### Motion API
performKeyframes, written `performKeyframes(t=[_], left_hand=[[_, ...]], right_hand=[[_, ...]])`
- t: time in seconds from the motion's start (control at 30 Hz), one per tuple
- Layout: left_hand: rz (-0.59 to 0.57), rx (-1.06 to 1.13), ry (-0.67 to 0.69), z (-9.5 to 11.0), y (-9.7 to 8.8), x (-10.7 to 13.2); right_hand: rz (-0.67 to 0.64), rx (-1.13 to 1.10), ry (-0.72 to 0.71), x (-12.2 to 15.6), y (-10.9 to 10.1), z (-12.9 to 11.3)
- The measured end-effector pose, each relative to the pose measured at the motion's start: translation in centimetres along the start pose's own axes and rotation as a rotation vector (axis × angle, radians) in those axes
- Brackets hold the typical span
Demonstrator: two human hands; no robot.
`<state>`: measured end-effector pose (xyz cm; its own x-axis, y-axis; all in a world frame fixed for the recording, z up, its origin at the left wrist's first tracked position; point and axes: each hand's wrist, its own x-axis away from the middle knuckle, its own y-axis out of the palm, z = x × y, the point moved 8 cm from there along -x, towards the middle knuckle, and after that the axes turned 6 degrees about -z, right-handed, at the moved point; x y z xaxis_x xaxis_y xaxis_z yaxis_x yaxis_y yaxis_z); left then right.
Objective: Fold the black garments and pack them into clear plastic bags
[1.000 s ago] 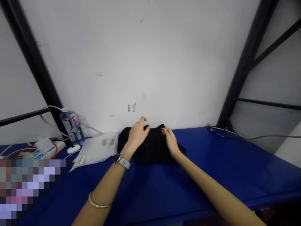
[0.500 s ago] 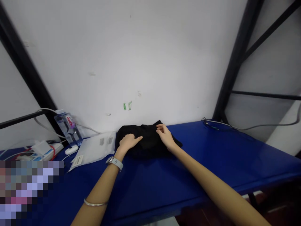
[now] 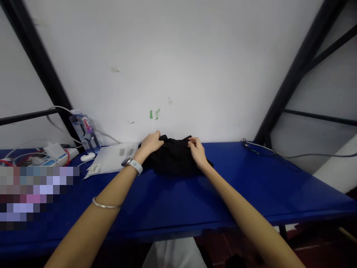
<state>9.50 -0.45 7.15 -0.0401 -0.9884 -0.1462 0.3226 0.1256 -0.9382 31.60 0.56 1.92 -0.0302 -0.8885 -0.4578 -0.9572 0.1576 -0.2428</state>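
Note:
A soft black cloth item (image 3: 175,158) lies bunched on the blue tabletop (image 3: 178,204), close to the wall; its exact kind does not show. My left hand (image 3: 151,144) is closed on its upper left edge, thumb pointing right and fingers curled over the far side. At the upper right corner, my right hand (image 3: 197,152) pinches a fold of the black cloth between thumb and fingers. A watch with a pale strap (image 3: 133,165) is on my left wrist, and a silver bangle (image 3: 106,204) sits further up that arm.
To the left lie a translucent plastic pouch (image 3: 111,158), a white oval device (image 3: 87,157) and a power strip (image 3: 61,158) with tangled cables. A clear bottle (image 3: 86,130) leans near the black frame post (image 3: 41,63). A grey cable (image 3: 304,155) runs along the right side.
My left hand has moved up and gripped the cloth's far left edge, which is now raised and bunched. My right hand stays at the right corner. The view has tilted down slightly.

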Motion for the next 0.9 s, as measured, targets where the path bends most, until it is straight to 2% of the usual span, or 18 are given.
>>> performKeyframes(t=[0.1, 0.17, 0.23, 0.27, 0.33, 0.4, 0.43, 0.5, 0.57, 0.67, 0.77, 0.83, 0.9], left_hand=[[0.013, -0.139, -0.027, 1.7, -2.4, -0.4], [0.027, -0.184, -0.027, 3.5, -2.9, -0.4], [0.008, -0.126, 0.007, 5.7, -2.3, -0.4], [-0.038, -0.039, 0.033, 6.8, -1.5, -0.3], [-0.216, 0.226, 0.093, 8.8, 0.8, -0.1], [-0.352, 0.486, 0.148, 9.9, 2.1, 0.2], [-0.353, 0.569, 0.165, 9.7, 2.1, 0.3], [-0.239, 0.627, 0.161, 7.7, 0.9, 0.2], [-0.139, 0.604, 0.096, 3.9, -0.1, 0.1], [-0.090, 0.504, -0.009, -3.3, -0.3, 0.3], [0.040, 0.236, -0.138, -10.9, -0.2, 0.8], [0.079, 0.075, -0.239, -15.2, 0.5, 1.1], [0.125, -0.034, -0.288, -18.1, 1.2, 1.3]], right_hand=[[0.015, -0.022, 0.019, -0.2, -0.2, 0.1], [0.011, -0.030, 0.029, -0.3, -0.2, 0.2], [0.006, -0.037, 0.034, -0.2, -0.1, 0.2], [0.004, -0.045, 0.032, -0.1, -0.1, 0.1], [0.008, -0.065, 0.019, -0.1, -0.3, -0.1], [0.020, -0.077, 0.010, -0.1, -0.6, -0.4], [0.028, -0.077, 0.013, -0.2, -0.8, -0.5], [0.032, -0.041, 0.021, -0.3, -1.1, -0.9], [-0.042, 0.068, -0.008, -0.1, -0.5, -1.8], [-0.322, 0.337, -0.117, 1.5, 2.6, -3.2], [-0.639, 0.561, -0.114, 4.3, 6.2, -2.4], [-0.755, 0.660, -0.103, 5.8, 7.7, -1.4], [-0.764, 0.718, -0.124, 6.3, 8.3, -1.0]])
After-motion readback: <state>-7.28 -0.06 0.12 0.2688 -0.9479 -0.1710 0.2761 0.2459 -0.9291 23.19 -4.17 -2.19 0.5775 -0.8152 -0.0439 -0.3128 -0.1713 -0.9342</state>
